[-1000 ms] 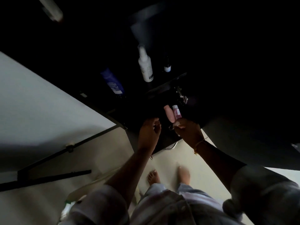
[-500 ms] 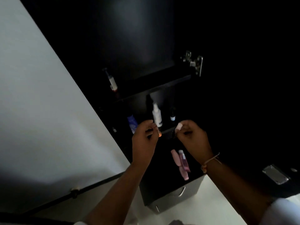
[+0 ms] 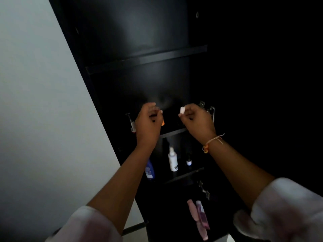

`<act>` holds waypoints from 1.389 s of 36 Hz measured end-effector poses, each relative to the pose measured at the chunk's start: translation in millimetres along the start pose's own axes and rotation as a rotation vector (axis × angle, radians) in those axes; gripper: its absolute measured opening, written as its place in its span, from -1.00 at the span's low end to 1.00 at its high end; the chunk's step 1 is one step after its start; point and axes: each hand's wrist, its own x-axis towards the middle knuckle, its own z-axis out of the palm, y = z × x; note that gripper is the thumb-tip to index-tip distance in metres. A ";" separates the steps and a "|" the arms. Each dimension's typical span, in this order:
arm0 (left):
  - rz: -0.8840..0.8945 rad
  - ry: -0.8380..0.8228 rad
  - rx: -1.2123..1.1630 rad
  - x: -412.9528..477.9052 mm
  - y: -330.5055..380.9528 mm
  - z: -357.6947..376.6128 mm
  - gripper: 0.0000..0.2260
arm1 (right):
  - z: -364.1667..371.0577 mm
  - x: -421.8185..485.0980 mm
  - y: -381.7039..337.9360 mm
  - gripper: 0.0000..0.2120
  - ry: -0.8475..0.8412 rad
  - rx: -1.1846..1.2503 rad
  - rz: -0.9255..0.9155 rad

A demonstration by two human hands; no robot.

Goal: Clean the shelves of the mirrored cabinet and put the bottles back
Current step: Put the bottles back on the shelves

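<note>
Both before the dark cabinet (image 3: 139, 41), the left hand (image 3: 148, 121) curls round a small orange-edged object (image 3: 162, 123) and the right hand (image 3: 197, 119) pinches a white cap (image 3: 182, 110). Below, a white spray bottle (image 3: 173, 159), blue bottle (image 3: 150, 169) and tiny vial (image 3: 188, 161) sit on one shelf (image 3: 183, 175); pink bottles (image 3: 199, 215) lie lower

Top bay: open across its width above the upper shelf board (image 3: 146, 58).
Second bay: the left hand (image 3: 148, 119), gripping a small orange item (image 3: 162, 123), and the right hand (image 3: 197, 119), pinching a small white piece (image 3: 182, 110), hang in front with a clear gap between them. A tube (image 3: 132, 125) stands at the left edge and the upper hinge (image 3: 208, 110) juts in at the right.
Third bay: blue bottle (image 3: 150, 169), white spray bottle (image 3: 173, 160) and small dark bottle (image 3: 188, 160) stand in a row with narrow gaps.
Bottom bay: pink bottles (image 3: 199, 215) lie on the right, with the lower hinge (image 3: 203, 189) above them.
</note>
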 end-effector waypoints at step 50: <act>0.289 -0.045 0.368 -17.9 -15.6 -0.3 -0.71 | 13.2 -3.4 0.4 -0.77 0.184 -0.201 -0.255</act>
